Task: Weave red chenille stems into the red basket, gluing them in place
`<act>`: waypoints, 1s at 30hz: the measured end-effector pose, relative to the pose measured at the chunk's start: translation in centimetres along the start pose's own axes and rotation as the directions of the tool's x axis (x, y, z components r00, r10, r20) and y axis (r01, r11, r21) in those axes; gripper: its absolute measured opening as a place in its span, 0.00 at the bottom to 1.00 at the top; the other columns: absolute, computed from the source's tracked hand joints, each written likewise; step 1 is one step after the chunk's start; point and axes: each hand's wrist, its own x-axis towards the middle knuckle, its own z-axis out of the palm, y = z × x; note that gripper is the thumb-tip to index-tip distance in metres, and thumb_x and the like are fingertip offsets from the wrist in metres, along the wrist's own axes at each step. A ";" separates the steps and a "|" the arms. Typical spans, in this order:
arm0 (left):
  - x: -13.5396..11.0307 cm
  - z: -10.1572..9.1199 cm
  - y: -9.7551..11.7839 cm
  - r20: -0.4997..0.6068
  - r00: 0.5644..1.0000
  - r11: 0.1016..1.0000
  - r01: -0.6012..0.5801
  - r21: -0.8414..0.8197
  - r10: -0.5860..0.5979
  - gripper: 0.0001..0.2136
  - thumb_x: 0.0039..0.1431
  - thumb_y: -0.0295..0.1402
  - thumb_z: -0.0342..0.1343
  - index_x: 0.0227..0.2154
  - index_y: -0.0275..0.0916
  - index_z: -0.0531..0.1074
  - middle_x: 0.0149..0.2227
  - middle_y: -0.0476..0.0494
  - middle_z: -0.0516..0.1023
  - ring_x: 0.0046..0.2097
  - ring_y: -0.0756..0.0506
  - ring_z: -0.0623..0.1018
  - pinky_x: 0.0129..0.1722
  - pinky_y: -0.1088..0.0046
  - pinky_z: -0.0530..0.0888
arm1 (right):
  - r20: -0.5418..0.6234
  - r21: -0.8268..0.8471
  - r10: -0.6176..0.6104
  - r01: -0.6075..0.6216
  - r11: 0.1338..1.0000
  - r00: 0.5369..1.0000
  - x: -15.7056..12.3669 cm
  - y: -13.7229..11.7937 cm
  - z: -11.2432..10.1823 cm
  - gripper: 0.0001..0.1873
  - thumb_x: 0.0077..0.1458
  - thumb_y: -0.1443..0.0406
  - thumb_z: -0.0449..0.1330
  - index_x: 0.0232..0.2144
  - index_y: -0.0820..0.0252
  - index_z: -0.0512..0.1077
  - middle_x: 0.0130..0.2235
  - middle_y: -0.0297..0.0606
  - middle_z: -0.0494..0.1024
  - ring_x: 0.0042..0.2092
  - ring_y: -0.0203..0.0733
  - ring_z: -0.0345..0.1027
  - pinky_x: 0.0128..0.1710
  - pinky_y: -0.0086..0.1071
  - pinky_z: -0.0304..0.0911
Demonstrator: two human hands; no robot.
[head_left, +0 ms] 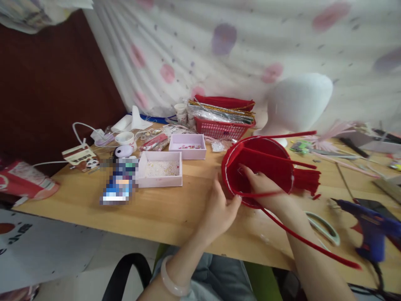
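Note:
A round, hollow red piece (260, 144) of fuzzy chenille stems is held up over the table's front part. A whitish line runs along its rim, several loose stems stick out, and a bundle of cut red stems (307, 180) juts from its right side. My left hand (219, 209) grips the near left rim, thumb on the front edge and fingers behind the wall. My right hand (263, 184) reaches inside from the right, fingers drawn together near the inner wall; what lies between those fingertips is hidden. One long red stem (313, 238) hangs across my right forearm.
A blue glue gun (369, 221) and pale-handled scissors (324, 228) lie at right. Behind stand a white foam head (297, 102) and a red basket (222, 127). A bead box (159, 182), a second box (188, 154) and a phone (120, 182) sit left.

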 end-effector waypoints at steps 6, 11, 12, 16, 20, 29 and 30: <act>0.7 0.5 -0.9 -0.017 0.997 0.983 0.075 -0.165 -0.079 0.31 0.56 0.28 0.56 0.62 0.42 0.55 0.60 0.34 0.69 0.63 0.39 0.69 0.62 0.58 0.68 | 0.046 -0.059 -0.004 0.007 0.998 0.999 -0.9 -0.8 -0.6 0.36 0.52 0.80 0.48 0.64 0.71 0.57 0.42 0.54 0.81 0.40 0.49 0.76 0.40 0.35 0.66; -2.0 -0.4 -1.2 0.005 0.980 0.917 0.187 -0.351 -0.198 0.34 0.55 0.33 0.58 0.63 0.46 0.51 0.65 0.35 0.62 0.60 0.38 0.72 0.50 0.61 0.79 | 0.128 -0.113 -0.068 0.082 0.990 0.989 -2.1 -2.8 -1.3 0.39 0.51 0.80 0.48 0.66 0.72 0.53 0.35 0.50 0.81 0.32 0.45 0.75 0.33 0.33 0.63; -2.6 -0.6 -1.2 -0.008 0.981 0.916 0.179 -0.359 -0.195 0.36 0.55 0.34 0.59 0.64 0.47 0.48 0.66 0.35 0.60 0.60 0.39 0.72 0.50 0.62 0.79 | 0.134 -0.114 -0.092 0.107 0.988 0.987 -2.3 -3.2 -1.3 0.38 0.51 0.80 0.48 0.66 0.71 0.53 0.34 0.48 0.81 0.31 0.44 0.74 0.34 0.33 0.62; -4.3 -1.6 -1.3 -0.090 0.987 0.958 0.104 -0.266 -0.132 0.38 0.59 0.38 0.58 0.66 0.48 0.42 0.64 0.36 0.63 0.59 0.41 0.73 0.54 0.64 0.76 | 0.102 -0.072 -0.164 0.172 0.983 0.981 -2.4 -4.3 -0.5 0.36 0.50 0.81 0.49 0.63 0.67 0.59 0.36 0.47 0.81 0.33 0.44 0.74 0.36 0.33 0.63; -6.4 -3.9 -0.4 -0.011 0.975 0.969 0.221 -0.113 -0.223 0.40 0.55 0.36 0.62 0.66 0.47 0.48 0.60 0.34 0.69 0.52 0.41 0.78 0.43 0.67 0.80 | 0.009 0.013 -0.200 0.199 0.980 0.980 -2.0 -4.6 0.5 0.33 0.51 0.80 0.50 0.59 0.66 0.63 0.44 0.51 0.80 0.43 0.47 0.74 0.42 0.33 0.64; -8.6 -20.3 3.7 -0.544 0.513 0.681 -0.113 0.724 0.664 0.31 0.49 0.38 0.65 0.57 0.42 0.65 0.55 0.41 0.72 0.58 0.35 0.71 0.62 0.53 0.64 | 0.019 0.085 -0.185 0.183 0.979 0.983 -1.5 -4.1 1.0 0.34 0.51 0.81 0.47 0.60 0.70 0.62 0.47 0.55 0.79 0.48 0.50 0.72 0.45 0.36 0.64; -8.3 -22.2 3.4 -0.499 0.575 0.650 -0.077 0.756 0.649 0.37 0.48 0.37 0.65 0.61 0.42 0.59 0.60 0.40 0.68 0.62 0.33 0.67 0.65 0.51 0.59 | 0.046 0.057 -0.185 0.183 0.982 0.982 -1.5 -4.2 1.0 0.35 0.49 0.82 0.48 0.61 0.71 0.61 0.46 0.56 0.79 0.48 0.52 0.72 0.44 0.36 0.65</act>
